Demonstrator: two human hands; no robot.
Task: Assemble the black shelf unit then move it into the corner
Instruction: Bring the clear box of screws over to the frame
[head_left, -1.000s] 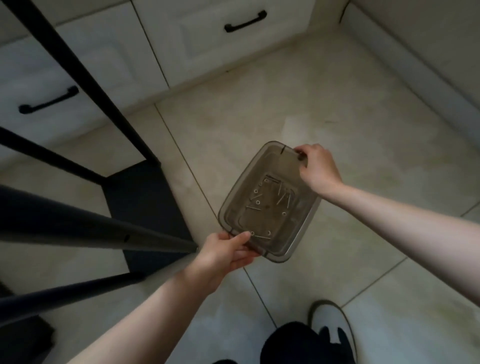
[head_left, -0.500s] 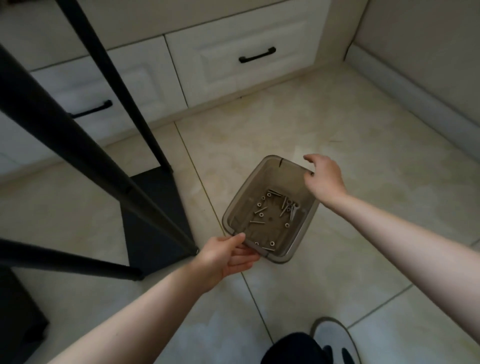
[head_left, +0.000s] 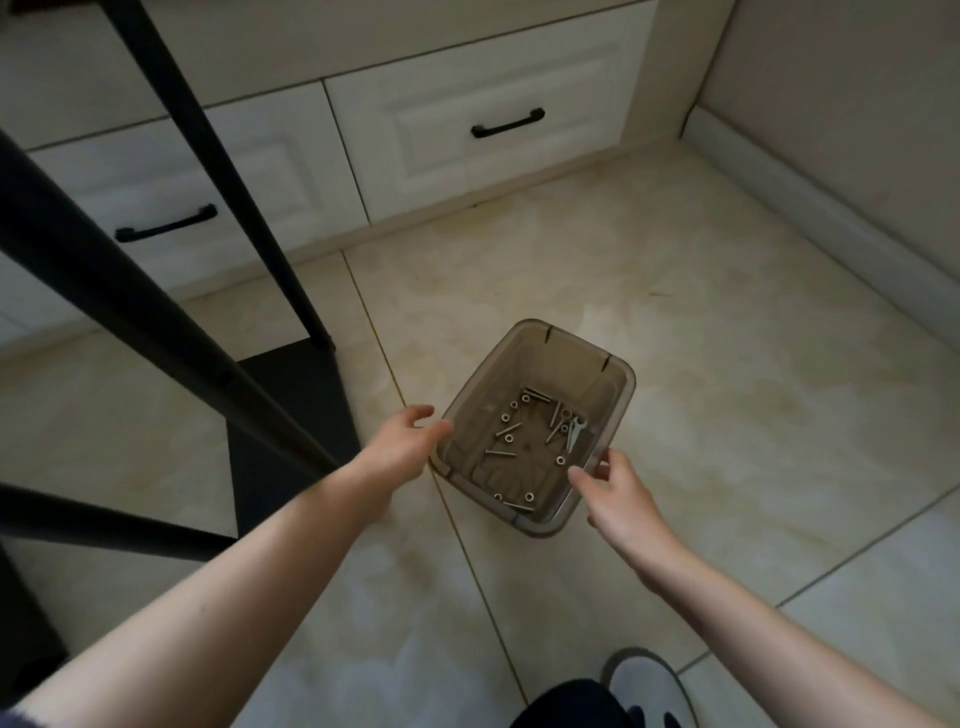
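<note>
The black shelf unit (head_left: 156, 332) stands at the left, its thin poles rising past the camera from a black bottom panel (head_left: 291, 395) on the floor. Just right of it, a smoky clear plastic bin (head_left: 587, 364) sits on the tiles with several screws, washers and a small wrench (head_left: 574, 434) inside. My left hand (head_left: 400, 449) hovers at the bin's left rim, fingers relaxed and spread. My right hand (head_left: 621, 496) is at the bin's near right corner, its thumb and fingers loosely curved beside the rim and gripping nothing that I can see.
White drawers (head_left: 498, 104) with black handles (head_left: 506, 124) line the back wall. A baseboard (head_left: 831, 218) runs along the right wall to the room corner (head_left: 691, 119). My shoe (head_left: 644, 686) is at the bottom edge. Tiled floor (head_left: 753, 415) lies right of the bin.
The bin went down onto the floor. My left hand came off its near corner to the left rim. My right hand left the far corner and moved to the near right corner.
</note>
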